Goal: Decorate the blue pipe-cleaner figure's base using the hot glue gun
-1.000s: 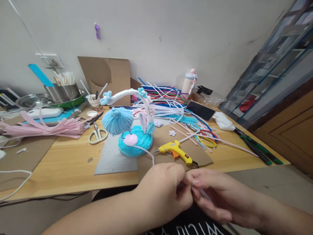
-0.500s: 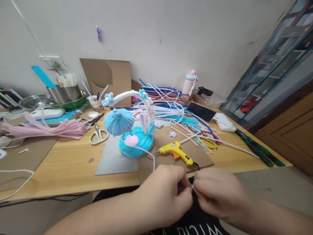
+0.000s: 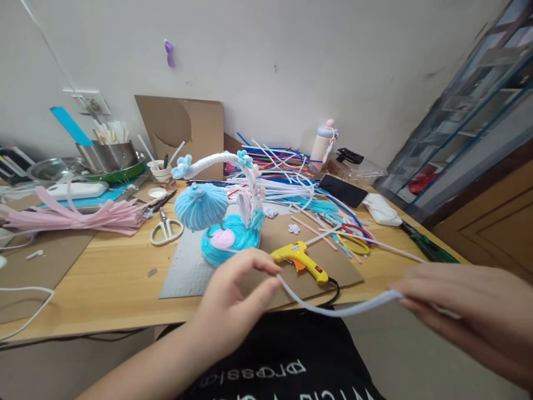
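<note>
A white pipe cleaner (image 3: 341,312) sags between my two hands in front of the table edge. My left hand (image 3: 239,294) pinches it between thumb and fingertips. Farther right, my right hand (image 3: 462,305), slightly blurred, has its fingers closed on the other stretch. Just beyond my left hand stands a lamp-shaped craft with a turquoise round base (image 3: 208,250), a pink oval on top, a white wrapped curved stem (image 3: 216,161) and a hanging blue shade (image 3: 201,206). A yellow glue gun (image 3: 302,260) lies on cardboard between the hands, its tip hidden behind my left fingers.
Scissors (image 3: 166,229) and a pink pipe cleaner bundle (image 3: 83,214) lie to the left. Many coloured pipe cleaners (image 3: 275,186) are heaped at the back. A phone (image 3: 342,190), a white packet (image 3: 382,209) and green-handled pliers (image 3: 428,244) line the right side.
My hands were close together at the table edge and have moved apart, the right one far to the right. The pipe cleaner now stretches visibly between them.
</note>
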### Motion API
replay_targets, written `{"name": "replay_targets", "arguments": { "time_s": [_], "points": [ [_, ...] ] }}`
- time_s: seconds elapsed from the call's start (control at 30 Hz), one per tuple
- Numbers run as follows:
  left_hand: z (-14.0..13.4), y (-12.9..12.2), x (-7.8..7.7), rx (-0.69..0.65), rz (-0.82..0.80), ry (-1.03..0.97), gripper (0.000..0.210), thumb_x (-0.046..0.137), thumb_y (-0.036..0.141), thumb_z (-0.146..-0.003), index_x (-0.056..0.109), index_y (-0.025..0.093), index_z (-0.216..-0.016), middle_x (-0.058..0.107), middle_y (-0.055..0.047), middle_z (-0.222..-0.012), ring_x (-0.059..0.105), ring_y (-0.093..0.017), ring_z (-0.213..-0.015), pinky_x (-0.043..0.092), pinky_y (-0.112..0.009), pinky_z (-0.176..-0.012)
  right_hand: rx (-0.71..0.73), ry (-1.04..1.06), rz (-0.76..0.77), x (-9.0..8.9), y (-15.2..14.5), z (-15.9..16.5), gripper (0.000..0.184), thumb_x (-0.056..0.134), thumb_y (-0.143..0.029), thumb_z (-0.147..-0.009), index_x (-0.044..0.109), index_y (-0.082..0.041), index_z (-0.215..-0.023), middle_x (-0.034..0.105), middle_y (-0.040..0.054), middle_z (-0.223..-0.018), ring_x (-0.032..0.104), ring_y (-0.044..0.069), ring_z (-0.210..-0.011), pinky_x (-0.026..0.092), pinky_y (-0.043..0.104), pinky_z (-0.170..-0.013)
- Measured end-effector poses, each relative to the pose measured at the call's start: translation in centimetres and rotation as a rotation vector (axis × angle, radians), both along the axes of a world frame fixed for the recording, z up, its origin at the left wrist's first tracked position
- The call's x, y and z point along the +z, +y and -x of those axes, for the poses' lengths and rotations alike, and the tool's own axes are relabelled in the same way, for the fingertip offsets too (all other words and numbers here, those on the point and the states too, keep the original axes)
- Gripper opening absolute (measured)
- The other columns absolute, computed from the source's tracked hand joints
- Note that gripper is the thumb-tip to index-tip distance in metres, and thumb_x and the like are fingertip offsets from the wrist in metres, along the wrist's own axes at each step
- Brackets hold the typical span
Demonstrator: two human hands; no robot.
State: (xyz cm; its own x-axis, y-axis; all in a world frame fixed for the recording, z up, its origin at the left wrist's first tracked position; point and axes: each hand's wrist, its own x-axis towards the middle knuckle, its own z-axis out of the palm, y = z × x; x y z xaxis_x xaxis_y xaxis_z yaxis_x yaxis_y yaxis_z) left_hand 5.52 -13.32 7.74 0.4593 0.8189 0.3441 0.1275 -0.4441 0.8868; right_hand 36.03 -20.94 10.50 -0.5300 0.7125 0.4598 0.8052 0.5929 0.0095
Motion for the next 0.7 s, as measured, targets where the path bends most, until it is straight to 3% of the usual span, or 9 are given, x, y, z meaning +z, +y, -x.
{"name": "replay_targets", "arguments": {
  "time_s": [0.13, 0.3, 0.4, 0.47, 0.53, 0.57, 0.63, 0.7],
  "points": [
    [3.3, 1.9, -3.8, 0.284, -0.149, 0.162, 0.01, 0.051, 0.023, -0.088, 0.059, 0.019, -0.086, 0.063, -0.004, -0.091, 0.059, -0.017, -0.09, 0.047, -0.033, -0.08, -0.221, 0.098, -0.011, -0.1, 1.5, -4.2, 0.02, 0.052, -0.04, -0.088, 0.065, -0.025, -0.094, 0.067, 0.0024, -0.09, 0.063, 0.016, -0.08, 0.047, 0.03, -0.071],
    [5.6, 4.7, -7.5, 0.406, -0.309, 0.378, 0.013, 0.053, 0.023, -0.085, 0.063, 0.021, -0.093, 0.061, -0.007, -0.104, 0.056, -0.022, -0.104, 0.045, -0.042, -0.093, -0.356, 0.169, -0.026, 0.7, 6.6, -6.3, 0.024, 0.048, -0.042, -0.088, 0.062, -0.022, -0.086, 0.064, 0.0053, -0.091, 0.06, 0.017, -0.082, 0.045, 0.03, -0.075],
    [6.1, 6.3, -8.6, 0.393, -0.343, 0.461, 0.022, 0.054, 0.024, -0.084, 0.062, 0.02, -0.103, 0.059, -0.009, -0.114, 0.053, -0.024, -0.113, 0.043, -0.044, -0.099, -0.425, 0.191, -0.13, 0.6, 11.0, -7.3, 0.028, 0.049, -0.039, -0.087, 0.065, -0.016, -0.086, 0.062, 0.0102, -0.093, 0.057, 0.018, -0.091, 0.043, 0.03, -0.083],
    [6.2, 7.1, -9.0, 0.374, -0.337, 0.491, 0.026, 0.054, 0.024, -0.083, 0.061, 0.019, -0.107, 0.058, -0.01, -0.118, 0.052, -0.025, -0.114, 0.043, -0.045, -0.1, -0.571, 0.183, -0.13, 0.3, 13.9, -7.2, 0.032, 0.052, -0.039, -0.086, 0.069, -0.012, -0.088, 0.061, 0.0105, -0.086, 0.055, 0.017, -0.081, 0.043, 0.03, -0.073],
    [6.1, 7.7, -9.2, 0.367, -0.32, 0.524, 0.027, 0.054, 0.024, -0.083, 0.06, 0.018, -0.109, 0.058, -0.011, -0.12, 0.052, -0.026, -0.115, 0.043, -0.046, -0.1, -0.748, 0.336, -0.1, 0.2, 16.2, -6.2, 0.029, 0.056, -0.035, -0.084, 0.07, -0.012, -0.092, 0.062, 0.0067, -0.072, 0.053, 0.013, -0.063, 0.041, 0.028, -0.061],
    [6.1, 7.9, -9.2, 0.367, -0.311, 0.542, 0.027, 0.054, 0.024, -0.083, 0.061, 0.018, -0.109, 0.058, -0.011, -0.121, 0.052, -0.027, -0.116, 0.043, -0.047, -0.1, -0.772, 0.426, -0.1, 0.3, 16.9, -5.3, 0.028, 0.057, -0.033, -0.083, 0.069, -0.011, -0.095, 0.063, 0.0062, -0.07, 0.053, 0.012, -0.061, 0.041, 0.026, -0.059],
    [6.1, 8.1, -9.2, 0.369, -0.293, 0.569, 0.027, 0.054, 0.023, -0.083, 0.061, 0.018, -0.108, 0.058, -0.011, -0.121, 0.051, -0.028, -0.117, 0.043, -0.049, -0.099, -0.693, 0.588, -0.216, 1.0, 17.4, -2.9, 0.029, 0.055, -0.029, -0.085, 0.066, -0.008, -0.102, 0.068, 0.0106, -0.081, 0.061, 0.013, -0.069, 0.045, 0.025, -0.063],
    [6.1, 8.1, -9.2, 0.366, -0.276, 0.565, 0.027, 0.053, 0.023, -0.082, 0.062, 0.018, -0.107, 0.058, -0.012, -0.12, 0.051, -0.028, -0.116, 0.043, -0.05, -0.099, -0.55, 0.605, -0.415, 2.6, 16.8, 0.1, 0.034, 0.048, -0.029, -0.09, 0.062, -0.007, -0.111, 0.067, 0.0155, -0.102, 0.065, 0.017, -0.091, 0.048, 0.027, -0.079]
  ]
}}
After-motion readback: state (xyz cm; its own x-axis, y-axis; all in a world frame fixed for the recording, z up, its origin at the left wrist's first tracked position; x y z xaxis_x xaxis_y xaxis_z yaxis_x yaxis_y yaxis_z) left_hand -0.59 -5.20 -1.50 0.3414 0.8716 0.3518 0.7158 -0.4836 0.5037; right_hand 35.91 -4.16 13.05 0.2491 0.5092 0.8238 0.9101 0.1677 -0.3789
